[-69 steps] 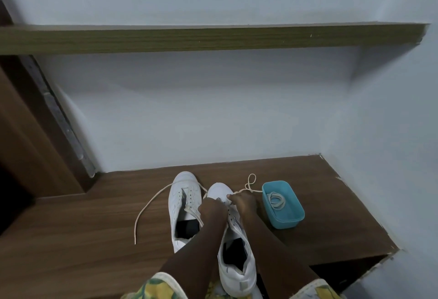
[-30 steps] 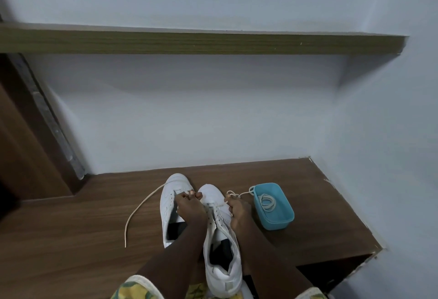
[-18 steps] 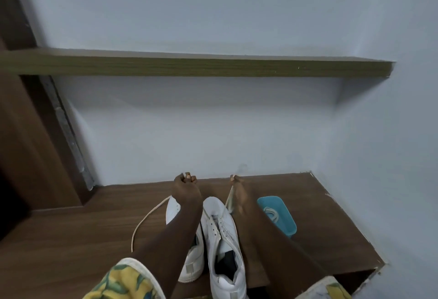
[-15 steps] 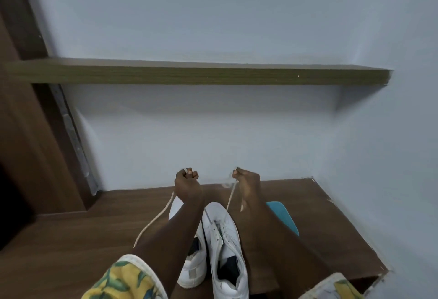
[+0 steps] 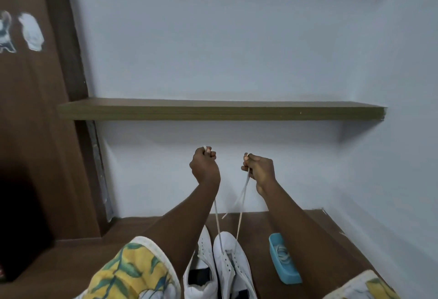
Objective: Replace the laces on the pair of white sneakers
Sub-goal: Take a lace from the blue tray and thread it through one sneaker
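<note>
We hold both hands high at mid-frame, our left hand (image 5: pixel 205 168) and right hand (image 5: pixel 259 170) each clenched on one end of the lace (image 5: pixel 242 204). Its two strands run down and converge at the front eyelets of the sneaker (image 5: pixel 231 259) at lower centre. That shoe lies on the worktop (image 5: pixel 327 251) below and between the hands, neither clearly nearer. Its long axis runs up the frame, toe toward the wall. The second sneaker (image 5: pixel 204 249) sits just beside it on the left, pointing likewise, and a blue tray (image 5: pixel 285 272) of coiled laces lies at lower right.
</note>
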Tool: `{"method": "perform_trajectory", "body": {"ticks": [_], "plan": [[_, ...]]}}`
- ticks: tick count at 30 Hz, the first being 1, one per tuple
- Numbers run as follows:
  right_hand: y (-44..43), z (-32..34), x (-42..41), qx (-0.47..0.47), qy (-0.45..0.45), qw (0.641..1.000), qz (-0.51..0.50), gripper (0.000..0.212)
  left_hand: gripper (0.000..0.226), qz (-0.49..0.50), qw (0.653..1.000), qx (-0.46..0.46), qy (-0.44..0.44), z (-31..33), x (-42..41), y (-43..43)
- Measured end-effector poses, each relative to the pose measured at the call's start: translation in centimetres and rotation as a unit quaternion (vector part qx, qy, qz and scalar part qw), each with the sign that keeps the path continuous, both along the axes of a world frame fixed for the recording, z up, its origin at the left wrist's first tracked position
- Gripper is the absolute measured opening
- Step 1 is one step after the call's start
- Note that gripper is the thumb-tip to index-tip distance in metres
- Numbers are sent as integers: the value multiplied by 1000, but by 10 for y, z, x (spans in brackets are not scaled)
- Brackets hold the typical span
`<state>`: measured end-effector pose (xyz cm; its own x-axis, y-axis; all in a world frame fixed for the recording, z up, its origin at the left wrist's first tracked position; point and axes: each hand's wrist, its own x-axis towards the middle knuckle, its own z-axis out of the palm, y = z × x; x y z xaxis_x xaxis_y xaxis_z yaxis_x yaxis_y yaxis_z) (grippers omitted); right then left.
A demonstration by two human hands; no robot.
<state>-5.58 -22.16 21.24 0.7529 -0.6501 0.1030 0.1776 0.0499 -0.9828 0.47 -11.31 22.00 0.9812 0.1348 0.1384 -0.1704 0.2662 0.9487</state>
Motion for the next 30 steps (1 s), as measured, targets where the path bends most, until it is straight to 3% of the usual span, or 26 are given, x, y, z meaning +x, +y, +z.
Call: {"method": "perform_trajectory", "body": {"ticks": [6,9,18,30], "plan": [[3,28,0,-41,23,999,21,17,26,20,993,111,-34,24,-4,2],[3,48,0,-68,17,997,20,8,25,12,994,100,-32,34,-3,1],[5,111,3,-240,-12,969,-56,11,30,1,993,88,-72,81,-5,0],[30,196,1,-290,-54,953,-72,19,24,8,983,96,-159,165,-7,-3]]}}
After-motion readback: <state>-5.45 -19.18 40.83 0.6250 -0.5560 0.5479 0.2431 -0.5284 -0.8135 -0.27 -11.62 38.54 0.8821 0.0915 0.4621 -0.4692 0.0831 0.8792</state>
